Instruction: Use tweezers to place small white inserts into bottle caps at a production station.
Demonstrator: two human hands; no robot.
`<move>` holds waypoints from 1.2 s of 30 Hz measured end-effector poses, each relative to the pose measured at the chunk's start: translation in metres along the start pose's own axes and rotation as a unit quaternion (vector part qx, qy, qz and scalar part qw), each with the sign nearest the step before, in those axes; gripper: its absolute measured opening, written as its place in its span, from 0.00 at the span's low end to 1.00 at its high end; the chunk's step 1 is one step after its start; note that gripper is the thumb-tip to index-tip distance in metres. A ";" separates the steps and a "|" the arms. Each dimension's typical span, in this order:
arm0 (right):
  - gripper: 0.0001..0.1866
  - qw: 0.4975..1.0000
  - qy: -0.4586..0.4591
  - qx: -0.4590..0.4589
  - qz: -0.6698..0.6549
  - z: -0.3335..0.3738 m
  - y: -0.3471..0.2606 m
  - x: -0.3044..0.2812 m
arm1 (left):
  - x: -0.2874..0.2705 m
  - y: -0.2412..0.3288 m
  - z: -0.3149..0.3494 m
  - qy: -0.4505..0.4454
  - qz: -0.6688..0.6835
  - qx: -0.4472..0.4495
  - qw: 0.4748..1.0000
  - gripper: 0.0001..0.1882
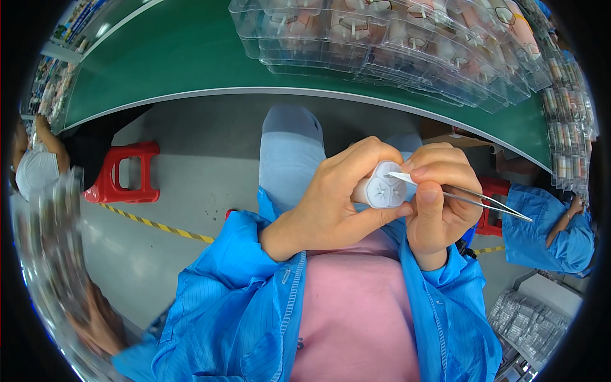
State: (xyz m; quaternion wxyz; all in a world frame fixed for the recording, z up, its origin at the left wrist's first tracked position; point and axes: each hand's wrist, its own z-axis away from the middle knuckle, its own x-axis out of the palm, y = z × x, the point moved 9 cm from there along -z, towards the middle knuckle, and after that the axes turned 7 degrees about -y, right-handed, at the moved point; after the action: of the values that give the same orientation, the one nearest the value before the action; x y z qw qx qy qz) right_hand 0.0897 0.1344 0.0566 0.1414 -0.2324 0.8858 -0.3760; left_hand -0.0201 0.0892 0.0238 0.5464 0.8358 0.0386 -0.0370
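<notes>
Head view, looking down at a person in a bright blue coat over a pink top, hands raised close in front of the chest. Left hand (337, 204) wraps around a small white plastic part (382, 188), its grip closed firmly on the part with the thumb pressed along the underside; the part's flat end (marked with small star-shaped cuts) faces the camera. Right hand (439, 204) sits just beside it, touching the left hand, its grip pinched shut on a pair of metal tweezers (474, 198). The tweezers' tips hold a thin white strip (400, 176) lying across the top of the white part.

Beyond the hands, a green worktop (191, 57) curves across the upper picture, carrying stacked clear plastic trays (382, 38) of small parts. Below it, a red stool (124, 172) stands on the grey floor beside a yellow-and-black floor stripe (159, 224). Another person's blue sleeve (547, 235) shows at the far right.
</notes>
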 end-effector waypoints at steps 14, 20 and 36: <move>0.06 0.999 -0.003 0.026 -0.028 0.001 0.004 0.000 | -0.001 -0.002 0.002 0.009 0.010 0.006 1.000 0.20; 0.07 0.999 -0.006 0.030 -0.028 0.002 0.004 0.000 | -0.002 -0.002 0.001 0.012 0.007 0.002 1.000 0.19; 0.13 0.996 0.037 0.065 -0.040 0.003 0.003 -0.001 | -0.017 -0.011 0.011 0.085 0.022 -0.086 0.992 0.19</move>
State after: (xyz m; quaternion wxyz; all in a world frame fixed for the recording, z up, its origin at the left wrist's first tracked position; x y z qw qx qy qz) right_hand 0.0904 0.1349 0.0527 0.1086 -0.2440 0.8543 -0.4459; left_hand -0.0380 0.0830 0.0116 0.6119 0.7863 0.0697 0.0499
